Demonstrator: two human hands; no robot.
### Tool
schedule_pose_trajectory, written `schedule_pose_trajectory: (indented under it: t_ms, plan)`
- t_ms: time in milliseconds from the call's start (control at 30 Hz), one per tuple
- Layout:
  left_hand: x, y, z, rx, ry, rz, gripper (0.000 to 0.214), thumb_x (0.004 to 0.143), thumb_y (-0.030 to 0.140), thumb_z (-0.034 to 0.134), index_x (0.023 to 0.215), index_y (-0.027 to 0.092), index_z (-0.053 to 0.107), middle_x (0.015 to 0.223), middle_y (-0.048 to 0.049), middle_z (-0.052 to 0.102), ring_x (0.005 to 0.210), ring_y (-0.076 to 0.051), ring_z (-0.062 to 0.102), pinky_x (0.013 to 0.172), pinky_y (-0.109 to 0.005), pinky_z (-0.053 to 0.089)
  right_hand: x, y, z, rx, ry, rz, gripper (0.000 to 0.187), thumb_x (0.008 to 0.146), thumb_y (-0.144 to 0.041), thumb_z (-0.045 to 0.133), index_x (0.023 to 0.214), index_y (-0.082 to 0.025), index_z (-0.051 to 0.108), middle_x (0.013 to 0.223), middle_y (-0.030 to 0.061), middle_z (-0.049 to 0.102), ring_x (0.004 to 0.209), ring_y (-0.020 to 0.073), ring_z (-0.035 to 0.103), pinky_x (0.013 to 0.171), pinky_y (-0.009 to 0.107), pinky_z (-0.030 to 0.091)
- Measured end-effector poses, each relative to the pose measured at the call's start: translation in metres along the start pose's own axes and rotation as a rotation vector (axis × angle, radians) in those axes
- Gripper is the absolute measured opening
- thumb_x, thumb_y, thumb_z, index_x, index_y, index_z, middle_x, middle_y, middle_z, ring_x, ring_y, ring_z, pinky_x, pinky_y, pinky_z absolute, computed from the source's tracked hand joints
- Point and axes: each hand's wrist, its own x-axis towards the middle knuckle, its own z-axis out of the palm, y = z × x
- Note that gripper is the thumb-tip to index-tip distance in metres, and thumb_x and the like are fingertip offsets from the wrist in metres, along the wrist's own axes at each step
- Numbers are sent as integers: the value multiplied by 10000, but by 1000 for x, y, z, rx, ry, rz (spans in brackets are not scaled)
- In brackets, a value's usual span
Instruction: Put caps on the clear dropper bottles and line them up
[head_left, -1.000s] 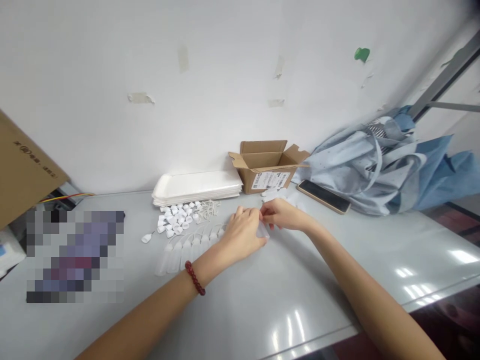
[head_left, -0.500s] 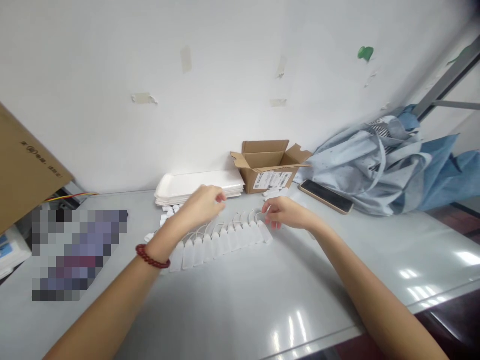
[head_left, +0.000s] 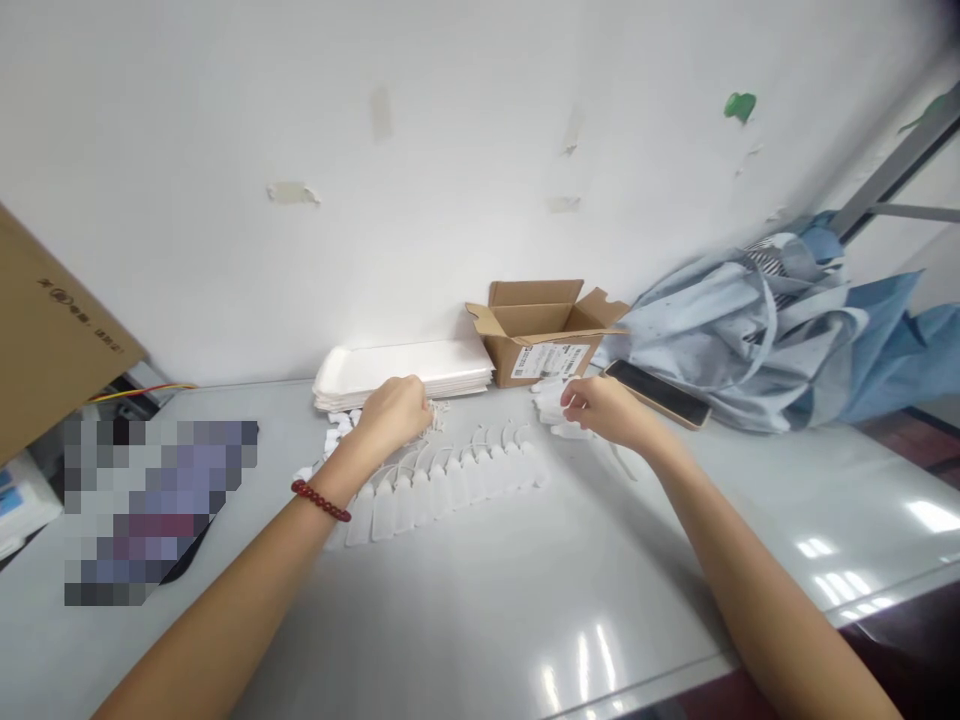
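A row of several small translucent white bottles (head_left: 450, 482) with thin loops lies on the grey table (head_left: 525, 600). My left hand (head_left: 394, 412), a red bead bracelet on its wrist, rests with curled fingers on the pile of small white caps (head_left: 336, 432) and thin strings behind the row. My right hand (head_left: 600, 408) is curled over a small heap of white pieces (head_left: 551, 405) in front of the cardboard box (head_left: 544, 335). What either hand grips is hidden.
A stack of white trays (head_left: 405, 372) stands against the wall. A phone (head_left: 656, 393) lies beside blue clothing (head_left: 780, 320) at the right. A large brown carton (head_left: 52, 330) and a blurred patch sit at the left. The table's front edge runs bottom right.
Both hands left the end of the bottle row. My left hand moved back left to the cap pile, my right hand back right to the white pieces by the box.
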Motion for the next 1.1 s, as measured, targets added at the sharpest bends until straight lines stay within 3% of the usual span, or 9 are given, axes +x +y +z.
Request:
schedule_pose_trajectory:
  t_ms: [300,433,600,800,1100]
  plan:
    - [0,-7,-42,-181,146,-20,165,674,321,621,700,191,719,723,-48,708,688,-210,627,587,-287,428,-10,-3,-8,-172,-57,12,132,715,-187,681,846,-177,665,859,47,698,757,185,614,552,235,370]
    - [-4,-9,-55,-318,207,-28,171,664,354,681,699,193,727,761,-44,726,778,-222,648,692,-306,456,-12,-7,-5,-242,-75,14,136,707,-153,683,839,-187,672,881,49,684,777,190,604,564,239,358]
    - [-3,-11,-53,-380,205,1,186,671,374,701,723,200,738,799,-41,738,829,-220,659,743,-308,466,-13,-10,1,-305,-87,18,139,720,-137,670,848,-187,683,897,67,667,800,204,594,596,247,359]
    - [0,-13,-42,-278,129,-35,138,665,315,668,674,199,743,736,-52,734,744,-237,652,627,-313,454,-15,-14,2,-346,-108,38,166,730,-150,657,890,-185,689,906,90,642,756,206,596,576,252,350]
    - [-4,-10,-53,-285,138,-66,219,706,379,638,741,201,761,743,-38,731,769,-235,644,645,-306,436,-14,-16,5,-349,-139,46,201,734,-152,649,927,-180,698,928,110,640,754,209,601,573,255,356]
